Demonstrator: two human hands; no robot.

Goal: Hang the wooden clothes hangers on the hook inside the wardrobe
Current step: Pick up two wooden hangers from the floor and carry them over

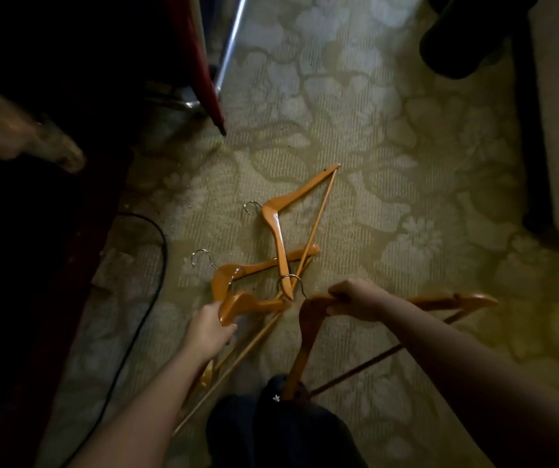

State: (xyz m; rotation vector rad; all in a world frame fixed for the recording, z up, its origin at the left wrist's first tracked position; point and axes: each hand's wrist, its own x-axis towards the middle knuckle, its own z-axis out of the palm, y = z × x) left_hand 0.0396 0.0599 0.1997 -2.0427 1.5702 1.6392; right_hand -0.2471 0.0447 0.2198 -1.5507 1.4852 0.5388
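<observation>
Several orange wooden hangers with metal hooks lie crossed on the patterned carpet. One hanger (pixel 296 204) lies farthest from me, a second hanger (pixel 261 265) crosses under it. My left hand (pixel 209 327) grips the shoulder of a third hanger (pixel 247 304) at the pile's near left. My right hand (pixel 355 300) grips the top of a darker hanger (pixel 307 339), which is lifted and tilted, its bar running down toward my knees. The wardrobe hook is not in view.
A dark wardrobe base (pixel 45 231) fills the left side, with a black cable (pixel 151 292) along its edge. A red panel (pixel 204 62) and a chrome pole (pixel 232 38) stand at the top. Dark furniture legs (pixel 531 130) stand at the right. My dark trousers (pixel 278 430) are below.
</observation>
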